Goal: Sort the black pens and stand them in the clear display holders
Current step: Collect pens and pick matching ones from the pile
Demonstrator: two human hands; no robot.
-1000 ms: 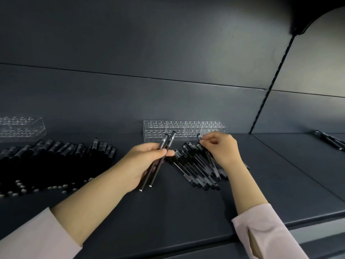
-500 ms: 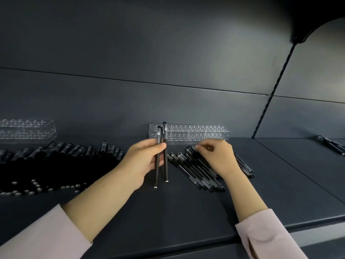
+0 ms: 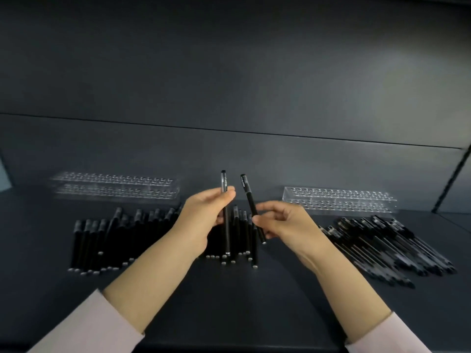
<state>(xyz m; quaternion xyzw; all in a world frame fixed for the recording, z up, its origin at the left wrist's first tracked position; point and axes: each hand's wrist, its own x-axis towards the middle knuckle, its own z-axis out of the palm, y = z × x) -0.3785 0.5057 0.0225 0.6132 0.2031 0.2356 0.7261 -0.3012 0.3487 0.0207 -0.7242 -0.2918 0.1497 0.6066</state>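
Observation:
My left hand [image 3: 204, 220] grips a black pen with a clear cap [image 3: 225, 225], held nearly upright above the shelf. My right hand [image 3: 285, 222] pinches a second all-black pen [image 3: 248, 197], which leans left at its top. Below and behind both hands lies a row of matte black pens [image 3: 122, 235]. A loose pile of pens with clear barrels [image 3: 387, 245] lies to the right. Two clear display holders stand at the back: the left holder [image 3: 114, 187] and the right holder [image 3: 339, 200]. Neither holder has a pen standing in it.
The dark shelf surface [image 3: 229, 301] stretches toward me below my forearms. A dark back panel rises behind the holders. A vertical slotted upright [image 3: 451, 179] marks the shelf's right end.
My view has swung left, so the left holder and the matte pens now sit in the middle. My right hand left the right pile and now holds one of the two pens the left hand had.

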